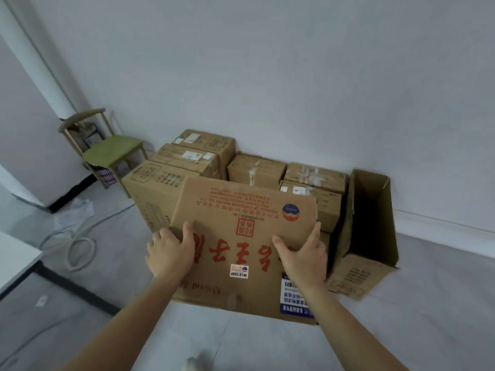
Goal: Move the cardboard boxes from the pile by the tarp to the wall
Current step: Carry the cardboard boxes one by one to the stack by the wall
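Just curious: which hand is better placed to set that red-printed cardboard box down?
Probably the right hand: it grips the red-printed brown cardboard box near the lower stack; the left hand sits beside the taller stack.

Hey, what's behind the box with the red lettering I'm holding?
A stack of sealed cardboard boxes against the wall, with an open box on its right. The held box covers the stack's lower front, so anything there is hidden.

Left grip (171, 251), right grip (304, 257) clasp cardboard box (235, 210) (red print); stacked boxes (203, 156) behind
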Motion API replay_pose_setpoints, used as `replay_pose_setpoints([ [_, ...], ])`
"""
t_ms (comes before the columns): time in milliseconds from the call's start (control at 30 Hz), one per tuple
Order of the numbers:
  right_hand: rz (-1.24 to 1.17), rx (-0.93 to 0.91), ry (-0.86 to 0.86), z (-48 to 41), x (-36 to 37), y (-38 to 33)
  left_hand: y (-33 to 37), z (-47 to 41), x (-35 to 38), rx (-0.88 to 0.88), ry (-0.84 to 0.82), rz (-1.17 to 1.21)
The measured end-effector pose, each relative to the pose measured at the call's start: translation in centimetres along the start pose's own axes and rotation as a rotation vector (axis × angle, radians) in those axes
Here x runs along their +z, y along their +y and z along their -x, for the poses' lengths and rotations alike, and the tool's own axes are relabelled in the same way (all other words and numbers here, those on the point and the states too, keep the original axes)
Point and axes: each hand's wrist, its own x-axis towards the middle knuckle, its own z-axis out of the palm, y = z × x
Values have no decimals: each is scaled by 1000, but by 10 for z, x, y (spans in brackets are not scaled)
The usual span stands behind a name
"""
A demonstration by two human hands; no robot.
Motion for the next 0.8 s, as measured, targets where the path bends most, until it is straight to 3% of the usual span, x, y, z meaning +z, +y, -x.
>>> replay_pose_setpoints([
  [167, 0, 83, 96, -57, 60, -56, 23, -122, 21, 82, -88, 22],
  [300, 25, 109, 214, -106, 68, -86, 72, -190, 36, 199, -153, 61],
  [567, 44, 151, 408, -256, 32, -87, 217, -258, 122, 349, -309, 208],
  [800, 32, 208, 332, -439, -24, -57, 351, -292, 223, 303, -488, 331],
])
